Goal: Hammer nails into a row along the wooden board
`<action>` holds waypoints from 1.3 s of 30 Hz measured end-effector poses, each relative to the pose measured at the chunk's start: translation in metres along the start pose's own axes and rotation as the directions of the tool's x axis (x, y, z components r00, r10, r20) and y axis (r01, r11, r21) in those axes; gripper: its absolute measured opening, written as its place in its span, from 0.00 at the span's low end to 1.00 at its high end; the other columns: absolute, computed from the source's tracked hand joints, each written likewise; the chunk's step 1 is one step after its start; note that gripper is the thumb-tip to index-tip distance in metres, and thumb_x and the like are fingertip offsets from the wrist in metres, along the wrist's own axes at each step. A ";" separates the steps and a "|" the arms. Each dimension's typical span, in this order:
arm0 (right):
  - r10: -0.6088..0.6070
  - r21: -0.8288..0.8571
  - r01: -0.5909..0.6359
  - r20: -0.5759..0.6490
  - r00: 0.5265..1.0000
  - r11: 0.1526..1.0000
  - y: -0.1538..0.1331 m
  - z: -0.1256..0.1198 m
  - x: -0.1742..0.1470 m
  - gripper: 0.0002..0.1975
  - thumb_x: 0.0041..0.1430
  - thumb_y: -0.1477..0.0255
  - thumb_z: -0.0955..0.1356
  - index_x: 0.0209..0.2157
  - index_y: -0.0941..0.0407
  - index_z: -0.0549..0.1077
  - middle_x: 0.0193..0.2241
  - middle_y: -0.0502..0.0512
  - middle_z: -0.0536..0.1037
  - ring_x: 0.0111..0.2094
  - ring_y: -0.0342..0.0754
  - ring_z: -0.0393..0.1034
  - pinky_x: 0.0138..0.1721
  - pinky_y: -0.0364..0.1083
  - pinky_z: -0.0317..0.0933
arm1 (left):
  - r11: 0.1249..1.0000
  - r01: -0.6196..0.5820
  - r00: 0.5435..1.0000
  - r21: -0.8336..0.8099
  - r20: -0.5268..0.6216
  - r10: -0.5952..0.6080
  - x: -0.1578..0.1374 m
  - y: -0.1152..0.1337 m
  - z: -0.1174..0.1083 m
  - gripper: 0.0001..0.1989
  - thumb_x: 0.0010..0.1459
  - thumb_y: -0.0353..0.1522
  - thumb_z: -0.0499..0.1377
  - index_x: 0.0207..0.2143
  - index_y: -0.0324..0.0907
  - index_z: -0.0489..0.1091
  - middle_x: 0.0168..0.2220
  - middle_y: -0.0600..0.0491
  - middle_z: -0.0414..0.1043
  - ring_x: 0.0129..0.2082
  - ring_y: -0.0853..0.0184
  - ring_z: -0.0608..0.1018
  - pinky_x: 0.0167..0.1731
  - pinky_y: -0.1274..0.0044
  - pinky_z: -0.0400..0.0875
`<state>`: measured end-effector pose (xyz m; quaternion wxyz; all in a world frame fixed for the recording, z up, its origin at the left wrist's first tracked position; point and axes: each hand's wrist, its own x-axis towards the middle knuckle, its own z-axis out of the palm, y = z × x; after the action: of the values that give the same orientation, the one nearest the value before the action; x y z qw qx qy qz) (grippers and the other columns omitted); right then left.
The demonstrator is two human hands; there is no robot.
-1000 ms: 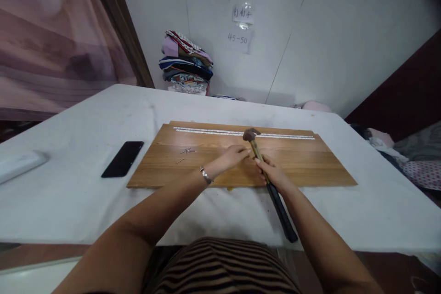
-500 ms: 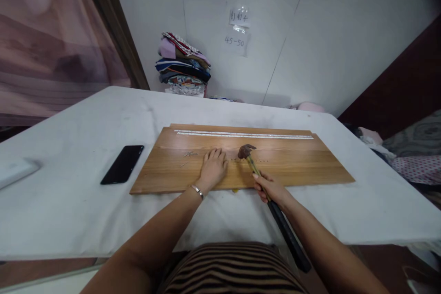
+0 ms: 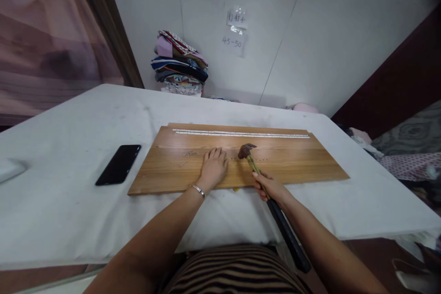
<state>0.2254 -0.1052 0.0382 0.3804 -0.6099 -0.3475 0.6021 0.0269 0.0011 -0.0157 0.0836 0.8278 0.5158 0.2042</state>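
Observation:
My left hand [image 3: 214, 168] lies flat on a wooden board [image 3: 303, 167], fingers stretched out towards the far side. My right hand [image 3: 269, 187] is wrapped round the shaft of a claw hammer [image 3: 283, 227], just above its black grip. The rusty hammer head is over the middle of the board; whether it touches the wood I cannot tell. A row of small dark nail heads or holes [image 3: 262, 160] runs along the board on both sides of the hammer. Several loose nails [image 3: 189, 153] lie on the board left of my left hand.
Two white marked strips [image 3: 241, 135] run along the board's far edge. A black phone [image 3: 119, 164] rests on the white-covered table [image 3: 69, 211] at the left. Folded clothes [image 3: 181, 64] are stacked by the wall, below and beside handwritten paper notes [image 3: 234, 42].
The view has shifted slightly, moving the board and phone a little left in the picture. Both hands and the hammer keep nearly the same pose.

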 end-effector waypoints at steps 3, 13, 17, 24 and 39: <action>-0.021 0.011 0.021 0.001 1.000 1.000 -0.003 0.001 -0.001 0.29 0.41 0.48 0.76 0.33 0.51 0.61 0.17 0.36 0.63 0.13 0.36 0.51 0.13 0.39 0.45 | 0.999 -0.042 0.998 0.008 0.037 0.042 -0.001 -0.001 -0.003 0.18 0.70 0.32 0.50 0.56 0.43 0.75 0.64 0.41 0.71 0.66 0.50 0.67 0.65 0.56 0.58; 0.025 0.011 -0.025 0.005 1.000 1.000 -0.001 0.002 0.004 0.24 0.48 0.52 0.76 0.34 0.51 0.63 0.18 0.38 0.64 0.13 0.36 0.52 0.13 0.39 0.45 | 0.993 -0.121 0.989 -0.012 0.081 0.122 -0.001 0.001 -0.011 0.20 0.69 0.28 0.50 0.55 0.47 0.76 0.61 0.44 0.73 0.65 0.54 0.69 0.63 0.58 0.60; -0.006 0.025 0.005 0.018 1.000 1.000 -0.003 0.004 0.001 0.25 0.47 0.52 0.76 0.33 0.51 0.63 0.18 0.38 0.64 0.13 0.36 0.53 0.13 0.39 0.45 | 0.994 -0.104 0.991 -0.040 0.083 0.107 0.000 0.000 -0.010 0.20 0.69 0.29 0.51 0.56 0.47 0.77 0.63 0.44 0.72 0.66 0.54 0.69 0.64 0.57 0.59; 0.004 0.018 -0.004 0.017 1.000 1.000 0.000 0.006 0.005 0.23 0.50 0.54 0.75 0.32 0.51 0.62 0.18 0.39 0.64 0.13 0.36 0.53 0.13 0.39 0.46 | 0.991 -0.098 0.992 -0.096 0.073 0.106 0.002 -0.006 -0.004 0.19 0.69 0.30 0.53 0.56 0.51 0.77 0.63 0.48 0.74 0.66 0.56 0.68 0.65 0.57 0.58; -0.024 0.039 0.024 0.013 1.000 0.999 0.005 0.006 0.004 0.25 0.47 0.52 0.76 0.33 0.51 0.63 0.19 0.38 0.64 0.13 0.36 0.53 0.13 0.38 0.45 | 0.984 -0.024 0.997 -0.174 0.063 0.036 0.001 -0.003 -0.012 0.15 0.67 0.29 0.54 0.48 0.45 0.80 0.59 0.48 0.77 0.64 0.59 0.72 0.67 0.62 0.57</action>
<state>0.2195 -0.1035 0.0324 0.3971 -0.5942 -0.3456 0.6081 0.0200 0.0028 -0.0050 0.1691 0.8313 0.4806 0.2221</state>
